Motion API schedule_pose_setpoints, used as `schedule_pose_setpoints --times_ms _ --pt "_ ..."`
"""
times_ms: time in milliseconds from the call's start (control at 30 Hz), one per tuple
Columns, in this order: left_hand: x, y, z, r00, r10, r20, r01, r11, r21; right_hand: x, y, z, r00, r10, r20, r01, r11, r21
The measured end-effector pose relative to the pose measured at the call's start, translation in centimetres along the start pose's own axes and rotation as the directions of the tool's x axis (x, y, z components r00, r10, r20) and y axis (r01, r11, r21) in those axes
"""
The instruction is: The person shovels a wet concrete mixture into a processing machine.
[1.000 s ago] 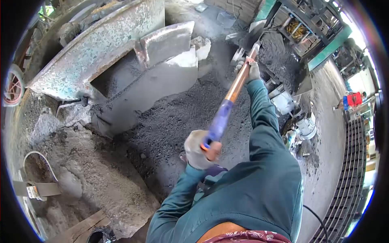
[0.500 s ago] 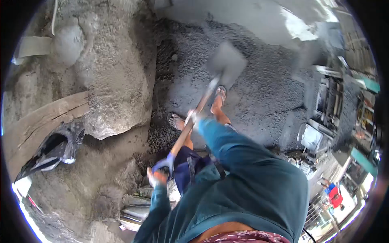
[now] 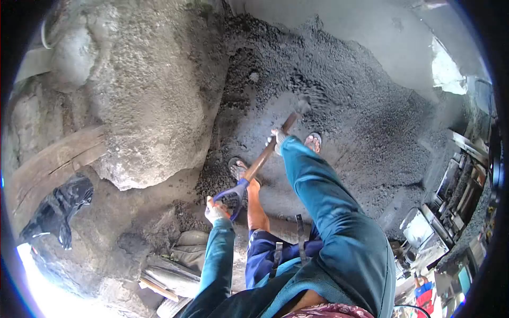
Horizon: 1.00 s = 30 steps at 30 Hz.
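A shovel (image 3: pixel 263 159) with a wooden shaft and a blue D-shaped handle (image 3: pixel 236 197) slants away from my body. My left hand (image 3: pixel 216 210), in a light glove, is closed around the grip of that handle. Farther down the shaft, my right hand (image 3: pixel 277 140) is wrapped around the wood, the arm stretched out. The blade end (image 3: pixel 303 103) is at the dark gravel (image 3: pixel 339 69), where loose bits look smeared by motion; the blade's outline is hard to make out. My sandalled feet (image 3: pixel 314 142) stand on either side of the shaft.
A big rock (image 3: pixel 154 106) rises on the left, with a curved wooden beam (image 3: pixel 58 159) and a black cloth or bag (image 3: pixel 61 209) beside it. Wood and scrap (image 3: pixel 458 185) are stacked at right. A person in red (image 3: pixel 424 299) is in the lower right distance.
The shovel's blade has gone from plainly visible above the ground to merging with the gravel. Both hands have moved forward with the shaft, and the view has shifted.
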<state>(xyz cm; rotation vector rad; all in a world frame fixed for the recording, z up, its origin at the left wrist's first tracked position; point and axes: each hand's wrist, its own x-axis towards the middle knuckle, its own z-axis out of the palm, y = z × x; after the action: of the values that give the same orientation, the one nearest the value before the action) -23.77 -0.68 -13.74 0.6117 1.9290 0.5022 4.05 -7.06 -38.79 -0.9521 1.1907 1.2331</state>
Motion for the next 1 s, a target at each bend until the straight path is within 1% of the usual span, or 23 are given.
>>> schedule_pose_setpoints --times_ms 33,67,133,167,233,267,300,400,467,500,567,600,667,700,733,767,800,833,867,900,933,967,1000 --pt "-0.4 -0.6 -0.3 0.999 -0.011 -0.033 0.013 0.999 0.049 0.2 0.3 -1.4 0.997 -0.082 0.006 0.082 0.997 0.004" --pt "-1.1 -1.4 -1.0 0.999 -0.017 -0.041 0.018 1.0 0.025 -1.0 1.0 -2.7 0.985 -0.145 0.091 0.143 0.989 0.028" --pt "-1.3 -2.8 -3.0 0.997 -0.062 -0.041 0.063 0.998 0.027 -2.2 2.4 -4.5 0.983 -0.157 0.094 0.152 0.987 0.053" --pt "-2.2 -3.1 -3.8 0.997 -0.071 0.0 0.071 0.997 0.034 -3.0 2.4 -5.8 0.982 -0.17 0.085 0.164 0.984 0.069" --pt "-3.1 -3.4 -4.5 0.997 -0.074 0.022 0.074 0.997 -0.007 -5.8 2.4 -7.5 0.982 -0.185 0.036 0.178 0.973 0.144" --pt "-3.9 -3.1 -4.7 0.995 -0.068 0.076 0.066 0.998 0.02 -7.5 1.9 -8.4 0.981 -0.196 0.013 0.19 0.965 0.182" --pt "-0.7 -5.3 -6.3 0.992 -0.063 0.111 0.065 0.998 -0.017 -9.8 1.1 -9.2 0.977 -0.214 -0.018 0.213 0.955 0.205" --pt "-4.2 -2.5 -4.8 0.901 -0.266 0.342 0.245 0.964 0.104 -17.5 -2.2 -12.1 0.947 -0.309 -0.088 0.321 0.904 0.283" --pt "-6.6 -1.4 -3.1 0.851 -0.246 0.464 0.167 0.964 0.205 -23.8 -5.3 -14.0 0.904 -0.411 -0.117 0.426 0.839 0.338" --pt "-7.5 -1.0 -1.7 0.823 -0.225 0.522 0.118 0.966 0.231 -28.7 -7.2 -14.2 0.863 -0.487 -0.136 0.496 0.764 0.411" --pt "-11.9 1.7 2.6 0.773 -0.312 0.553 0.217 0.948 0.232 -38.4 -10.0 -15.5 0.765 -0.611 -0.201 0.606 0.581 0.543" --pt "-14.3 3.1 4.5 0.762 -0.246 0.599 0.127 0.964 0.234 -41.0 -12.4 -17.0 0.728 -0.636 -0.257 0.68 0.62 0.391" --pt "-22.4 7.0 8.9 0.734 -0.074 0.675 0.012 0.995 0.096 -48.4 -16.2 -19.0 0.564 -0.808 -0.171 0.752 0.417 0.511" --pt "-27.3 9.2 10.7 0.712 0.011 0.702 -0.034 0.999 0.019 -52.6 -18.0 -19.9 0.459 -0.877 -0.14 0.765 0.311 0.563" --pt "-32.2 11.4 11.9 0.447 0.204 0.871 -0.426 0.905 0.006 -56.6 -20.2 -21.1 0.342 -0.937 -0.078 0.744 0.219 0.632" --pt "-35.8 12.9 13.5 0.218 0.29 0.932 -0.479 0.864 -0.157 -60.5 -22.4 -22.4 0.215 -0.976 -0.021 0.71 0.141 0.69" --pt "-40.4 14.4 15.1 -0.013 0.434 0.901 -0.489 0.783 -0.385 -64.1 -24.4 -23.8 0.115 -0.993 -0.035 0.678 0.052 0.733" --pt "-45.4 16.0 16.1 -0.199 0.427 0.882 -0.45 0.76 -0.469 -67.4 -26.6 -25.3 0.013 -0.999 -0.049 0.64 -0.029 0.768" --pt "-48.5 16.5 17.6 -0.41 0.485 0.772 -0.521 0.571 -0.635 -70.5 -28.1 -27.0 -0.057 -0.995 -0.084 0.639 -0.101 0.763" --pt "-53.0 17.3 18.3 -0.607 0.495 0.621 -0.498 0.371 -0.784 -73.1 -29.3 -29.1 -0.124 -0.985 -0.118 0.634 -0.17 0.754" --pt "-57.5 18.0 18.9 -0.767 0.475 0.431 -0.399 0.174 -0.9 -74.9 -30.5 -31.6 -0.084 -0.987 -0.138 0.578 -0.161 0.8" --pt "-60.9 17.8 20.3 -0.906 0.405 0.126 -0.164 -0.062 -0.984 -76.1 -31.1 -34.1 -0.044 -0.988 -0.148 0.519 -0.149 0.842" --pt "-64.5 17.8 19.6 -0.963 0.27 -0.027 -0.015 -0.153 -0.988 -76.2 -31.0 -36.3 -0.102 -0.983 -0.15 0.527 -0.182 0.83"
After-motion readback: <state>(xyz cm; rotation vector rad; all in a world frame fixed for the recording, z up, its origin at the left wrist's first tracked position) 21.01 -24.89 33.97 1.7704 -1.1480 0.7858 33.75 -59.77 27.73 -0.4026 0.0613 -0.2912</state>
